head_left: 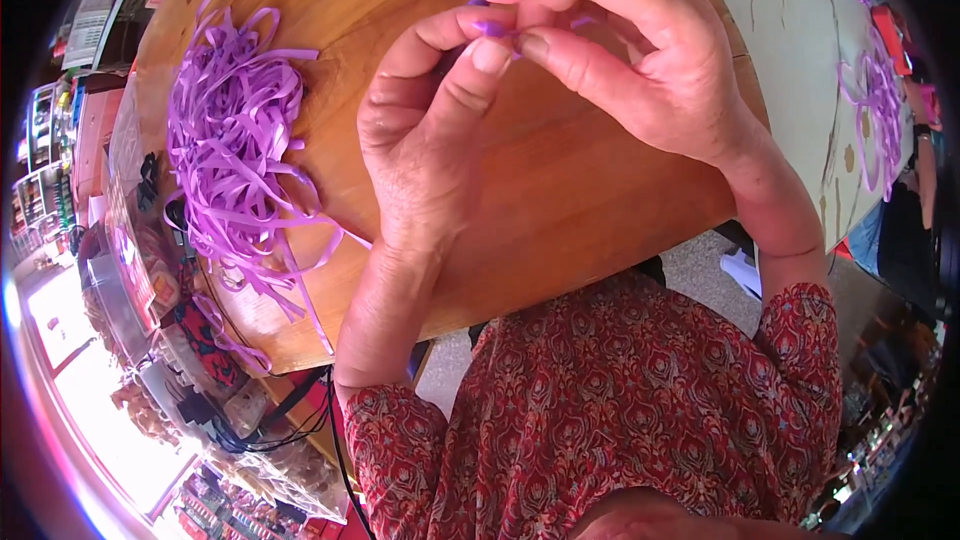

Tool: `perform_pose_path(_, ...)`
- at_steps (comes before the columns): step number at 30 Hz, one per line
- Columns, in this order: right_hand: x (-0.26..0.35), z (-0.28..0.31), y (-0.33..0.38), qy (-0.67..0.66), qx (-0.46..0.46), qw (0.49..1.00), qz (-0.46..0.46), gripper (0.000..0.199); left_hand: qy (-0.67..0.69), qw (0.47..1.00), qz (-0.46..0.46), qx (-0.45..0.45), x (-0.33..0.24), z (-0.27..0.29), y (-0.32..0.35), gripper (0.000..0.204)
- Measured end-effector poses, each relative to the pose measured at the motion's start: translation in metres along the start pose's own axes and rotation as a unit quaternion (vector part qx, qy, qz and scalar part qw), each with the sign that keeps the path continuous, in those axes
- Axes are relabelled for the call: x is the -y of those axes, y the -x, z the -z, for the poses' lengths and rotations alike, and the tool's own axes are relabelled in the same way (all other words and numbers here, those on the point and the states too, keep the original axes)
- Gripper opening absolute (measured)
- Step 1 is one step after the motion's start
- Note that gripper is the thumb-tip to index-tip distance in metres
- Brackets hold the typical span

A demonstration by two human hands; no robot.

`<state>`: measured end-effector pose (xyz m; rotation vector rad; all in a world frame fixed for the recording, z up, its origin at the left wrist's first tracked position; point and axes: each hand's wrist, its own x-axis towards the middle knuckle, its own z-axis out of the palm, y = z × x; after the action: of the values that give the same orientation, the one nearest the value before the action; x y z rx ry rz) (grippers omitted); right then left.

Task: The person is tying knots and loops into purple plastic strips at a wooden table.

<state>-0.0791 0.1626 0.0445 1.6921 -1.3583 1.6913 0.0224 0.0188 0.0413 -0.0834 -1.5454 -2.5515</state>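
Both hands meet over the far middle of a round wooden table [560,210]. My left hand [425,130] is closed, its thumb and fingers pinching a small piece of purple ribbon [490,29]. From the right, my right hand [640,60] pinches the same ribbon between thumb and fingers, the remaining fingers curled loosely above. Most of this piece is hidden by the fingers. To the left of my left hand lies a large tangled heap of purple ribbon [235,140], with loose strands trailing toward my left forearm and the table edge.
A pale marked tabletop [800,70] adjoins at the right, with more purple ribbons [878,115] at its far side. Beside them a person's arm [925,170] shows. Black cables [325,420] hang off the table's near left edge. Bags and boxes crowd the left.
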Motion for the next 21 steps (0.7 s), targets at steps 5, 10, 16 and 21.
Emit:
perform_pose_path(5,0.036,-0.007,-0.004,-0.039,-0.05,0.95,-0.307,0.014,0.005,1.0,0.004,-0.013,0.0,-0.001,0.0,0.019)
perform_pose_path(10,0.042,0.006,-0.006,-0.016,0.004,0.93,-0.366,0.02,0.004,1.0,-0.004,-0.027,-0.001,-0.005,0.0,0.023)
perform_pose_path(16,0.044,0.007,-0.01,-0.025,-0.014,0.924,-0.38,0.021,0.049,0.998,0.024,-0.034,0.003,0.002,0.001,0.023)
perform_pose_path(21,0.041,0.001,-0.009,-0.055,-0.032,0.931,-0.36,0.021,0.063,0.997,0.027,-0.047,0.001,-0.001,-0.001,0.02)
